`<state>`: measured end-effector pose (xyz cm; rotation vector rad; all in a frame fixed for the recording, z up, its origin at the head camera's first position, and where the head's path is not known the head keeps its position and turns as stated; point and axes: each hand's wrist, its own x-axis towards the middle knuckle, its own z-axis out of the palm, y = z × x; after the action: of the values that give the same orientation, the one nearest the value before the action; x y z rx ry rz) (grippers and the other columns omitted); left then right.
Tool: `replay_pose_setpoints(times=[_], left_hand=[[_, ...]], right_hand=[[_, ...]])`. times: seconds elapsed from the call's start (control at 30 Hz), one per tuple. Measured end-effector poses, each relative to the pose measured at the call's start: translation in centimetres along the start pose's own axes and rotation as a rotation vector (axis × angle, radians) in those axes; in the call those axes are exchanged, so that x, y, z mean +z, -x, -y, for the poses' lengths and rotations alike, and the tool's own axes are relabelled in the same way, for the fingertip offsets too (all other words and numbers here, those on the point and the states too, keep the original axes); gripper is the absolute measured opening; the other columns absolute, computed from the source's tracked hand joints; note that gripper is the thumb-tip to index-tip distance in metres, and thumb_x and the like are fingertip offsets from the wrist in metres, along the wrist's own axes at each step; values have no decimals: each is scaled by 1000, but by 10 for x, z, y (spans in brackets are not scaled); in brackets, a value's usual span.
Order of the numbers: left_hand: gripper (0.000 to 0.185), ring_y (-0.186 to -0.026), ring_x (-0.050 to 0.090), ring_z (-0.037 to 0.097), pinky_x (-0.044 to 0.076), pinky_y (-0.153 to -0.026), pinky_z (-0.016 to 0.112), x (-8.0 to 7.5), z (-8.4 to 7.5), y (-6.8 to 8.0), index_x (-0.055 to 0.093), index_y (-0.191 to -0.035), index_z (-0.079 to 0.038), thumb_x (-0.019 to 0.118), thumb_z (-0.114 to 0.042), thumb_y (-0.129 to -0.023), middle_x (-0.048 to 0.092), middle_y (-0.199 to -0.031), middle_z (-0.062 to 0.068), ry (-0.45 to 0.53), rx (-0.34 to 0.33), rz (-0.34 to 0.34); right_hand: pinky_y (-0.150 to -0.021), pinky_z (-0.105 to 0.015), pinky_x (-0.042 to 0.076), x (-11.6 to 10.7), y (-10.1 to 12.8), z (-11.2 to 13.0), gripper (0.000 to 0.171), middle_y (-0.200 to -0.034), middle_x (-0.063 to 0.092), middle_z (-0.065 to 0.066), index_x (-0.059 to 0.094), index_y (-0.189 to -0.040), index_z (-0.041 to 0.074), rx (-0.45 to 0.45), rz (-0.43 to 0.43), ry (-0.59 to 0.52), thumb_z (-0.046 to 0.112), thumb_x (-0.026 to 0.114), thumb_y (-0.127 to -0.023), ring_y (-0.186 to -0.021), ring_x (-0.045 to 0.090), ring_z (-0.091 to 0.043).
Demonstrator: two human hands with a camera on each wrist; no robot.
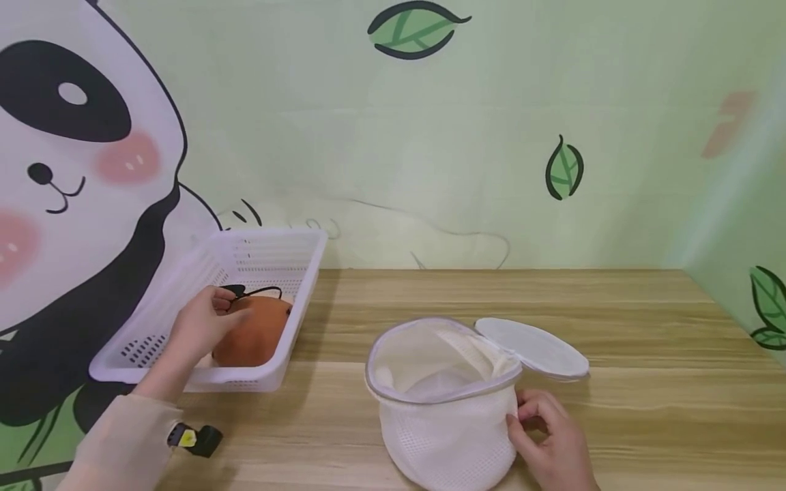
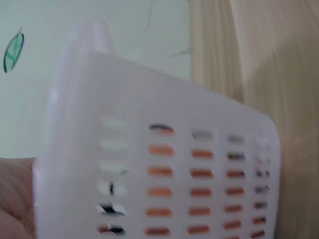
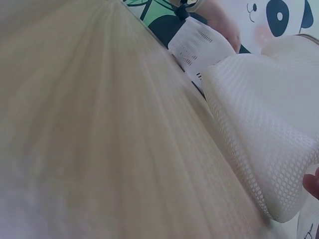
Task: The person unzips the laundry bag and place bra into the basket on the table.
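My left hand reaches into a white plastic basket. Its curled fingers hold a black piece with a thin dark cord, above a rounded orange-brown item; what kind either is cannot be made out. Through the basket's slots, the left wrist view shows orange and black. A white mesh laundry bag stands on the table with its round mouth uncovered, its lid folded back to the right. My right hand pinches the bag's right side. In the right wrist view, fingertips touch the mesh.
The wooden table meets a green wall painted with a panda and leaves. The basket stands at the left of the table, near this wall. A small black device is strapped at my left sleeve.
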<state>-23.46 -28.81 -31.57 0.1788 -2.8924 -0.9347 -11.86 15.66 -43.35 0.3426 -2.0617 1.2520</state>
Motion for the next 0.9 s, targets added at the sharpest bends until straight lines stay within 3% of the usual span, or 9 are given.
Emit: replay_pose_setpoints(times=[0.2,0.5,0.63,0.77,0.9], left_hand=[[54,-117,52,43,48,-96,51,6,-22,4,45,-129,5,66,-26,-90,51,-127,31,34,70,-13],[55,-117,51,43,43,-98,56,16,-51,12,48,-129,6,69,-24,-88,53,-126,30,10,239,-34],[60,-122,48,44,41,-101,56,20,-60,17,44,-134,4,68,-27,-89,49,-131,29,13,262,-31],[64,-126,44,44,40,-101,57,26,-70,21,40,-139,4,67,-26,-89,46,-136,29,11,307,-29],[67,-131,39,43,35,-105,58,35,-83,21,36,-143,3,66,-26,-91,41,-142,29,7,367,-35]], right_hand=[[-61,-8,50,-1,-3,-4,33,-89,58,11,55,-70,5,-10,-11,-22,-22,71,-62,-78,54,11],[-57,-11,49,-4,-8,-2,30,-87,58,7,56,-72,9,65,9,13,-16,72,-68,-74,57,0],[-56,-11,49,-7,-10,-1,30,-88,59,3,57,-73,9,81,13,17,-16,73,-69,-77,57,0],[-59,-10,48,-13,-11,0,29,-90,61,2,58,-77,8,48,10,17,-17,71,-70,-82,55,5],[-65,-8,47,-25,-22,-4,28,-95,60,5,61,-89,2,-98,-2,7,-20,65,-71,-85,54,8]])
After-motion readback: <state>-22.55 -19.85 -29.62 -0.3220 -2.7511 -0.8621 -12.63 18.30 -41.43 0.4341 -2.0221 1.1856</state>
